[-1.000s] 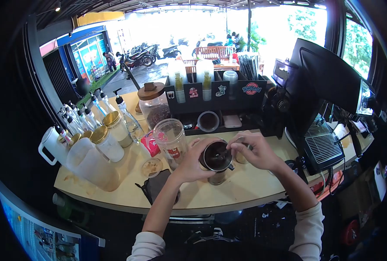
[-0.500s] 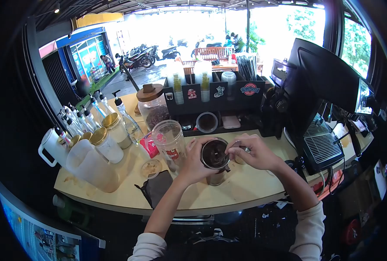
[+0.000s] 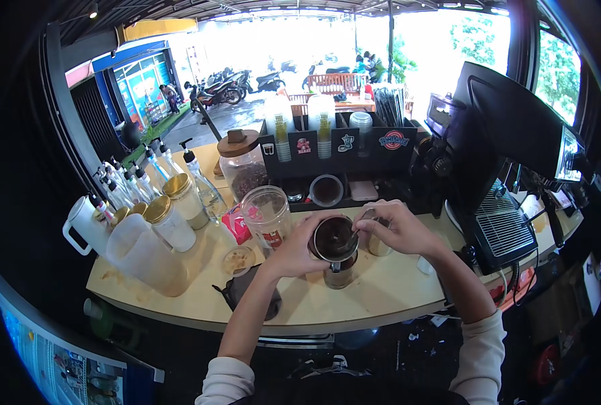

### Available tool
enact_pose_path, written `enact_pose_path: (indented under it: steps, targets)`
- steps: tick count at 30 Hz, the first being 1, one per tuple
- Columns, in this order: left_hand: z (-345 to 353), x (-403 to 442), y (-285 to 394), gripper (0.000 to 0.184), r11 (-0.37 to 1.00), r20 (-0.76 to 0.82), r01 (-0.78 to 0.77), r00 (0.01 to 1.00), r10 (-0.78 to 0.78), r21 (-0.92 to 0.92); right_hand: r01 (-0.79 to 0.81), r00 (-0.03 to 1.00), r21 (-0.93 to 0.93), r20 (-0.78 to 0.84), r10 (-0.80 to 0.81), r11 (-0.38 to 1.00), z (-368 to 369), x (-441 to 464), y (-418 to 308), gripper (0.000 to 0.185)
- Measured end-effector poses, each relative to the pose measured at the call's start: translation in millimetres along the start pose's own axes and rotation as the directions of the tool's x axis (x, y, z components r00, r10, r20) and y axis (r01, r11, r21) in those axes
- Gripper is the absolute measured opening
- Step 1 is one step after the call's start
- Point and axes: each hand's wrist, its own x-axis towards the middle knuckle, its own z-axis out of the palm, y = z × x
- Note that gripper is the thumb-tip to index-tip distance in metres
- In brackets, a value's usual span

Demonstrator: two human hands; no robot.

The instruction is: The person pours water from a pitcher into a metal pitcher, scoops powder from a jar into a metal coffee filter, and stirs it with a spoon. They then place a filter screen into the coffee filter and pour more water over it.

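Observation:
My left hand (image 3: 295, 248) is wrapped around a metal cup (image 3: 334, 237) with a dark inside, its mouth facing up toward me. Pinched in my right hand (image 3: 398, 229) is a spoon (image 3: 356, 235), whose lower end reaches into the cup. Just under the cup, a clear glass (image 3: 341, 275) stands on the counter, partly hidden by it. Another small glass container (image 3: 380, 243) stands behind my right fingers. Left of my left hand is a tall clear plastic jar (image 3: 266, 210) with a red label. I cannot make out clearly what the cup contains.
A dark cloth (image 3: 250, 293) lies by my left forearm, near a round lid (image 3: 238, 260). Pump bottles, gold-lidded jars (image 3: 158, 212) and a frosted pitcher (image 3: 142, 260) crowd the left. A black organizer (image 3: 341, 152) holds cups at the back; an espresso machine (image 3: 499, 223) stands right.
The view has shifted slightly, so the counter things sit a little to the right. My hands stay at the cup with the spoon in it, and more of the glass below shows.

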Motion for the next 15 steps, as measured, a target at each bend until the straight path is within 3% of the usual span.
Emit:
enact_pose_path:
  steps: [4, 7, 9, 15]
  targets:
    - [1, 2, -1, 0.081, 0.999, 0.019, -0.026, 0.999, 0.026, 0.02, -0.038, 0.999, 0.01, -0.017, 0.038, 0.999, -7, 3, 2, 0.013]
    - [3, 4, -2, 0.082, 1.0, 0.028, -0.002, 1.0, 0.002, 0.01, -0.002, 0.998, -0.039, 0.068, 0.004, 0.999, -8, 2, 5, 0.013]
    - [6, 5, 1, 0.082, 0.996, 0.034, -0.052, 0.998, 0.05, 0.072, 0.044, 0.997, -0.127, 0.074, -0.035, 0.991, -9, 3, 4, 0.013]
    - [8, 5, -1, 0.084, 0.983, -0.012, -0.053, 0.998, 0.056, 0.176, 0.056, 0.998, -0.166, 0.044, -0.05, 0.984, -4, 1, -6, 0.015]
